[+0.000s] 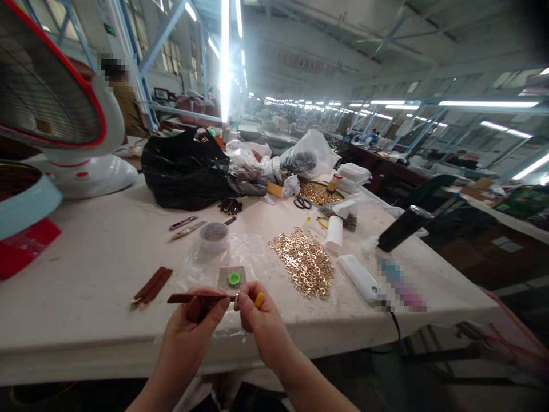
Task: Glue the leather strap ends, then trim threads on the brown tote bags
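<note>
A brown strap (180, 298) lies across the fingers of my left hand (193, 320), which is closed on it. At the strap's right end my right hand (261, 317) is closed with its fingertips at a small metal piece (236, 301); a yellow-handled tool (259, 300) sticks up between its fingers. Just beyond the hands, a green round piece (234, 278) rests on a small grey-brown square. Two brown straps with metal ends (153, 286) lie to the left. A pile of gold-coloured metal pieces (303, 263) is spread to the right.
A tape roll (214, 237) stands on clear plastic behind the hands. Farther back are black scissors (302, 202), a black bag (184, 169) and a tray of gold pieces (321, 193). A white power bank (358, 278) and black bottle (403, 229) are right; a fan (86, 171) is left.
</note>
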Available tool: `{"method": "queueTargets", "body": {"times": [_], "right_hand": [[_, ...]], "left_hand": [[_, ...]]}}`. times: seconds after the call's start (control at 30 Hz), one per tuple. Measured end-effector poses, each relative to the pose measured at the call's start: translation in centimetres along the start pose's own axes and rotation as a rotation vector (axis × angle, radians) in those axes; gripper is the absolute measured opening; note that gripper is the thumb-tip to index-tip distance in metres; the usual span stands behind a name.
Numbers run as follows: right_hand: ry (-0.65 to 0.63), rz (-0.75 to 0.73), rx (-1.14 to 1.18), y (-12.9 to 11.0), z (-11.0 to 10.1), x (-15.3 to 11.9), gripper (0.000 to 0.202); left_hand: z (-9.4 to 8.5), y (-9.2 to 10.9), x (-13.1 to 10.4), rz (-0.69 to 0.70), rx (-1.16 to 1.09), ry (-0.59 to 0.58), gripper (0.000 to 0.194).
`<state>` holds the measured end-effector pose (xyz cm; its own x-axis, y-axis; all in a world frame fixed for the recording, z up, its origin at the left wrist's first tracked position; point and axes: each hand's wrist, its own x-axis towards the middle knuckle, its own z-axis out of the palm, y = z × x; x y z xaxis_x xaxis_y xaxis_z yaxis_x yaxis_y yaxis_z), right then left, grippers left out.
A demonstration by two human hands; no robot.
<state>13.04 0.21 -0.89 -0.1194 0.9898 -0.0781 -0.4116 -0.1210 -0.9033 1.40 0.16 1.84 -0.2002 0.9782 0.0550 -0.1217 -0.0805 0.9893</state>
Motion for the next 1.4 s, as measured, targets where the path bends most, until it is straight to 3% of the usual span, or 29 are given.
{"method": "queueTargets", "body": {"times": [0.1,0.27,0.33,0.47,0.6,0.7,0.83,1.03,1.27,1.4], "right_hand": [[0.051,-0.155,-0.330,0.2,-0.3,-0.2,0.036],[0.010,-0.176,-0.481,-0.2,-0.5,-0.3,0.039],[-0.059,-0.060,-0.381,-0.2,-0.6,-0.2,0.039],[-0.196,0.225,0.047,-0.2,-0.6,0.2,0.037],[-0.199,0.280,0.198,0.0,-0.3,0.2,0.036],[-0.118,0.215,0.141,0.2,0.0,0.2,0.033],[0.001,0.052,-0.117,0.5,-0.2,0.2,0.029],[-0.044,-0.077,-0.400,0.4,-0.8,-0.2,0.027],[-0.098,-0.123,-0.539,0.0,-1.0,-0.5,0.024],[-0.072,-0.270,-0.783,-0.3,-1.0,-0.7,0.019]], "left_hand": [[-0.7,-0.8,0.2,0.018,0.048,-0.032,0.019],[-1.7,-1.8,0.5,0.066,0.198,-0.100,0.016],[-1.7,-1.8,0.5,0.067,0.196,-0.077,0.016],[-1.3,-1.2,0.1,0.064,0.160,-0.014,0.016],[-1.1,-1.2,-0.1,0.052,0.136,-0.008,0.018],[-1.3,-1.8,0.1,0.071,0.143,-0.016,0.017],[-1.7,-2.7,0.5,0.178,0.242,-0.081,0.012],[-2.2,-3.1,0.6,0.411,0.384,-0.115,0.007],[-2.4,-3.3,0.2,0.441,0.370,-0.159,0.012],[-2.3,-3.1,0.3,0.374,0.363,-0.216,0.005]]}}
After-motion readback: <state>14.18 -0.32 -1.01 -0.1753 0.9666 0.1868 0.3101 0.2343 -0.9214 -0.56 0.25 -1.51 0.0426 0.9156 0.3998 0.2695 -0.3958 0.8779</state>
